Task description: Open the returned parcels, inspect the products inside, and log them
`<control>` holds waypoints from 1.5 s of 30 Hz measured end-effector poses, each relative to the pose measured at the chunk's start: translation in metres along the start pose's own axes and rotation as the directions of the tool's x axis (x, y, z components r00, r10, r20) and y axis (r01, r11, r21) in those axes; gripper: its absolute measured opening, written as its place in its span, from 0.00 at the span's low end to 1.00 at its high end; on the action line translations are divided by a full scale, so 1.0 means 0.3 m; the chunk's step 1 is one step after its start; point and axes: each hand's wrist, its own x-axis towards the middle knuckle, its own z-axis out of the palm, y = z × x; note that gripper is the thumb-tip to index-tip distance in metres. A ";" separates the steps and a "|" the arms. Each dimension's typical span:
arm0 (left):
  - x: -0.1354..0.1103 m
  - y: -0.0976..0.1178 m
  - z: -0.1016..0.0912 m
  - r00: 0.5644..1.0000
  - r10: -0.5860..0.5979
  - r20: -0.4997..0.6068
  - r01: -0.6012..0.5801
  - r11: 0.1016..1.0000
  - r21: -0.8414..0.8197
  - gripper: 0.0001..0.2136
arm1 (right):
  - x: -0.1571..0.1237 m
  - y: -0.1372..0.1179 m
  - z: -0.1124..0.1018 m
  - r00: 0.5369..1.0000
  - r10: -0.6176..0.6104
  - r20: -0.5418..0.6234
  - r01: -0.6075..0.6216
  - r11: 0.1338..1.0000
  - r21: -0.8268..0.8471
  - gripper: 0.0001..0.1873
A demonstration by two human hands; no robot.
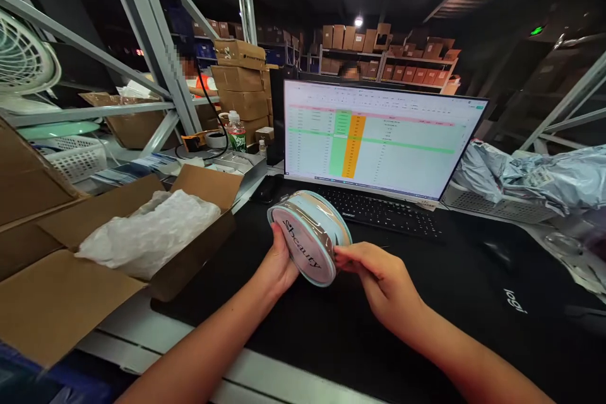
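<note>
A round pale-blue tin (310,235) with a white lid printed "beauty" and tape across it is held tilted above the black desk mat (426,303). My left hand (279,265) cups its lower left edge from behind. My right hand (379,278) pinches its right rim with thumb and fingers. Both hands are closed on the tin, in front of the keyboard (379,211).
An open cardboard box (61,290) with bubble wrap (151,230) lies at the left. A monitor (379,139) showing a spreadsheet stands behind the keyboard. Grey plastic mailer bags (534,177) pile at the right. A green bottle (237,132), a fan (23,63) and shelves of cartons are behind.
</note>
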 end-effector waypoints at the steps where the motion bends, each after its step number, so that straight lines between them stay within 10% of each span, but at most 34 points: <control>1: -0.005 0.000 0.003 0.999 0.009 0.036 -0.010 1.000 0.022 0.40 | -0.001 -0.001 0.001 1.000 -0.012 -0.025 0.011 1.000 -0.026 0.25; 18: -0.109 -0.019 0.017 0.973 0.223 0.058 -0.229 0.960 0.160 0.46 | -0.013 0.055 0.103 0.981 -0.184 -0.063 0.163 0.953 -0.254 0.19; 29: -0.112 -0.039 0.049 0.992 0.119 0.030 -0.120 0.990 0.070 0.34 | 0.068 0.014 0.081 0.976 -0.199 -0.089 0.140 0.885 -0.444 0.14; 41: -0.081 -0.014 0.003 0.883 0.470 0.008 -0.430 0.801 0.415 0.32 | 0.196 0.140 0.189 0.932 -0.360 0.049 0.261 0.567 -0.782 0.19; 45: -0.096 -0.007 0.016 0.864 0.496 -0.088 -0.393 0.774 0.496 0.44 | 0.187 0.193 0.188 0.932 -0.360 0.044 0.302 0.702 -0.645 0.19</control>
